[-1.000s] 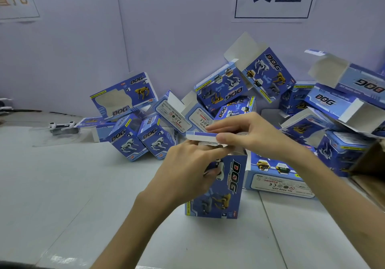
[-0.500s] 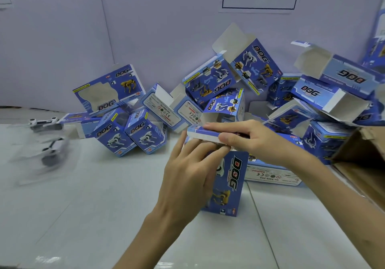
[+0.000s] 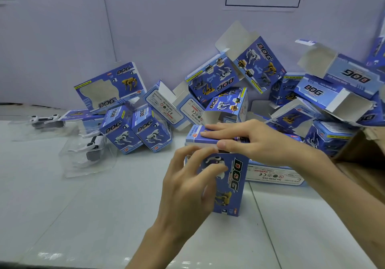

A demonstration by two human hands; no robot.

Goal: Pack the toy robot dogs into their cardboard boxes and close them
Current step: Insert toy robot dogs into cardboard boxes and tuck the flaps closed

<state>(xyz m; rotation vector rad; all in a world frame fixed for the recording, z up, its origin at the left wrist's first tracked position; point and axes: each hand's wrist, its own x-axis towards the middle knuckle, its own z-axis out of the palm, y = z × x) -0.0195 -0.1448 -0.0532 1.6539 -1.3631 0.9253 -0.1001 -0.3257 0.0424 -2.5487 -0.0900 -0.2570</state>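
Note:
A blue "DOG" box (image 3: 231, 185) stands upright on the white table in front of me. My right hand (image 3: 248, 141) lies flat on its top flap (image 3: 194, 137), fingers on top and thumb at the front edge. My left hand (image 3: 187, 187) rests against the box's front left side with fingers spread. A white toy robot dog (image 3: 93, 147) in a clear plastic tray lies to the left, and another toy dog (image 3: 44, 120) lies further back left.
A heap of blue DOG boxes (image 3: 225, 81), many with open flaps, leans against the back wall. Two closed boxes (image 3: 137, 130) sit left of centre. A brown carton (image 3: 362, 156) stands at the right edge. A flat box (image 3: 275, 174) lies behind the upright one.
My right hand has pushed the top flap down flatter onto the box. My left hand's fingers have spread along the box's front. The view has shifted, showing the toy dogs on the left.

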